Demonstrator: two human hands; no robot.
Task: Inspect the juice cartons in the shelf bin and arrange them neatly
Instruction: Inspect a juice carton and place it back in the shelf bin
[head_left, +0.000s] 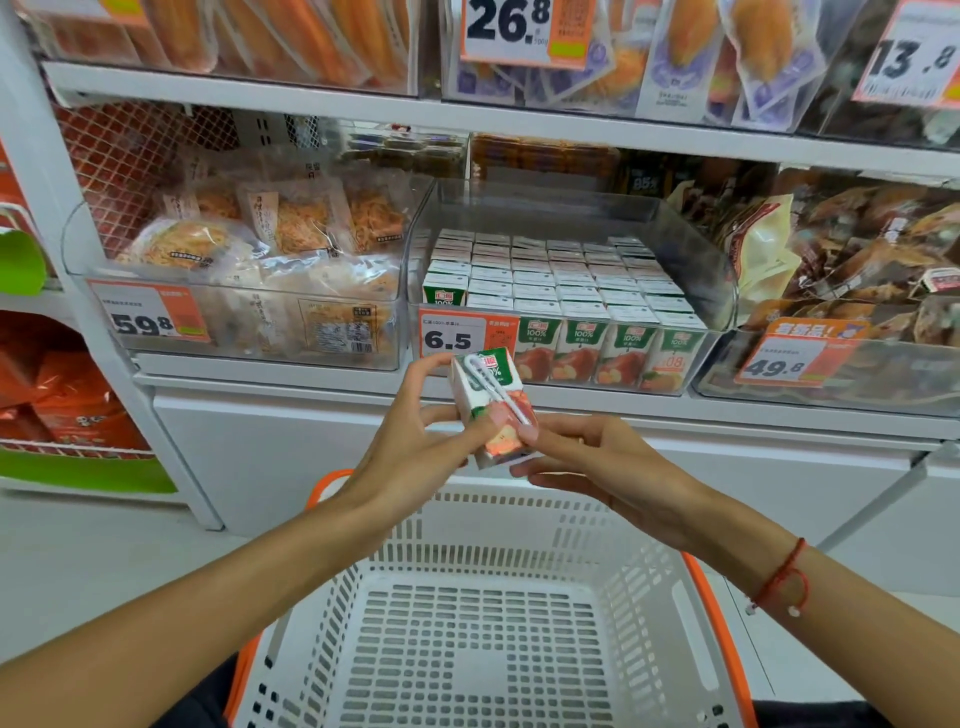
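Note:
Both hands hold one small juice carton in front of the shelf, tilted, its white straw side facing me. My left hand pinches its left side and top corner. My right hand pinches its lower right end from the other side. Behind it, a clear shelf bin holds several rows of the same green-and-white apple juice cartons, packed upright. A gap shows at the front left corner of the rows, behind the 6.5 price tag.
A white shopping basket with orange handles sits right below my hands. Clear bins of packaged snacks stand left and right of the juice bin. Another shelf of bagged goods hangs above. The white shelf ledge runs just behind the held carton.

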